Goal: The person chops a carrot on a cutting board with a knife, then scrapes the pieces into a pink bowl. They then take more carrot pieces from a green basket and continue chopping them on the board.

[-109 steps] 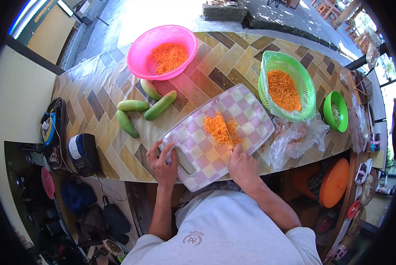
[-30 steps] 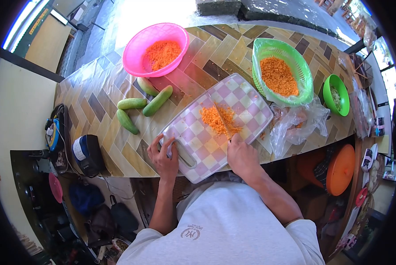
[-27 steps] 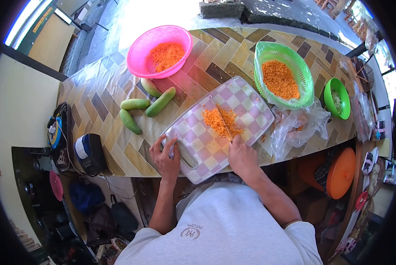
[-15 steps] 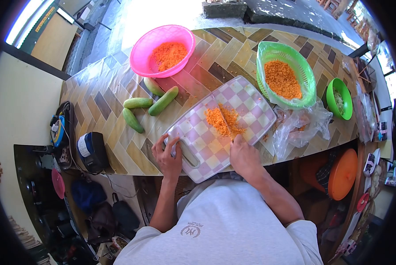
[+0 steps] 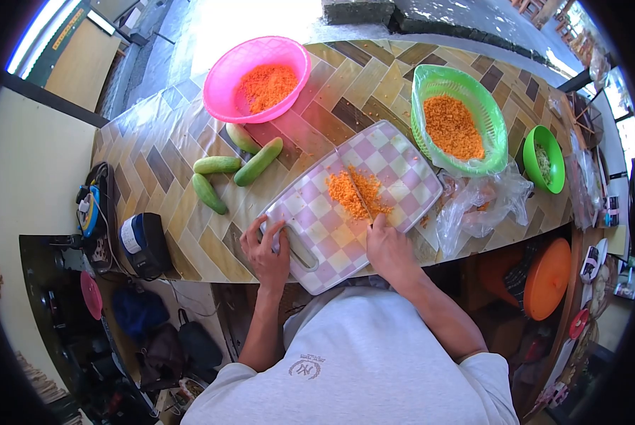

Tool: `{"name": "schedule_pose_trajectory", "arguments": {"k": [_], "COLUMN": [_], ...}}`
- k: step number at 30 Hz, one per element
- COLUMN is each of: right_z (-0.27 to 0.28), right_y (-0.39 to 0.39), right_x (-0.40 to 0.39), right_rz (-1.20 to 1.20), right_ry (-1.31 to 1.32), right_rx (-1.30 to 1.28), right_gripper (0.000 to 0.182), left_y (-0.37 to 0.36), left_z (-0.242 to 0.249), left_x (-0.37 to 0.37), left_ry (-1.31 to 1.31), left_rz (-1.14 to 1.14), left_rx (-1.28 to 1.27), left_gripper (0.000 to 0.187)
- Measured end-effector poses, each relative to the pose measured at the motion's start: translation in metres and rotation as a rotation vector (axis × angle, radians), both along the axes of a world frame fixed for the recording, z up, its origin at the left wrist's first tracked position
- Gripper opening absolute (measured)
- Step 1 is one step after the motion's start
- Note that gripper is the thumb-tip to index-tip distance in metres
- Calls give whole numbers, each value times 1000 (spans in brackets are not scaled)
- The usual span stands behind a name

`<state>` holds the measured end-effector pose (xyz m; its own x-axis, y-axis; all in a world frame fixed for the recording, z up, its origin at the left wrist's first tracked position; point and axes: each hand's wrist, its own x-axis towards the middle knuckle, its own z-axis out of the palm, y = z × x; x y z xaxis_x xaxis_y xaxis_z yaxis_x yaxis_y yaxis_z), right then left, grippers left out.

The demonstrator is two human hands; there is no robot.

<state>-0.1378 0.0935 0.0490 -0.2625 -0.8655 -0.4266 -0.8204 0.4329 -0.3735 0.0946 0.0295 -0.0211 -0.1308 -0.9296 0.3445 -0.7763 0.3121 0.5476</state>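
A checkered pink-and-white cutting board lies at a slant on the table, with a heap of finely chopped orange food, carrot-like, in its middle. My right hand is closed around the handle of a knife, whose thin blade lies across the heap. At the board's left corner, my left hand grips the edge beside the handle slot, fingers bent over it. Several green cucumbers rest on the table beyond my left hand.
A pink basket and a green plastic-lined basket hold more orange bits. Farther right stands a green bowl with pale shreds. A crumpled plastic bag touches the board's right side. A black device sits at the table's left edge.
The view has shifted slightly. Both hands, the knife and the orange heap look almost the same as before.
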Motion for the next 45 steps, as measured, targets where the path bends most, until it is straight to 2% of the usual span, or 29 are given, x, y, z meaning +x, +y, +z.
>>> {"name": "schedule_pose_trajectory", "arguments": {"k": [8,11,14,32,35,38,41,44,45], "right_z": [10,31,9,13,-7,17,-4,23,13], "right_y": [-9,-10,-8,-9,-7,-11,-8,-14,-12], "right_x": [-6,-1,7,13,13,11,12,10,12], "right_rz": [-11,6,-9,26,41,22,31,26,36], "right_ry": [-11,-9,-3,66,86,68,90,72,85], "right_rx": [5,14,20,1,19,-6,-5,2,-2], "right_gripper": [31,31,31,27,27,26,27,26,26], "left_y": [0,-1,0,-1,0,-1,1,0,0], "left_z": [1,0,0,-1,-2,-1,-2,-3,-3], "left_x": [-1,1,0,3,1,3,3,3,4], "left_ry": [-6,-9,-7,3,1,14,18,17,19], "left_rz": [5,6,7,-9,-12,-14,-16,-10,-16], "left_rx": [-4,-3,1,-6,-6,-2,3,-4,-5], "left_gripper": [26,26,25,26,28,28,28,28,28]}}
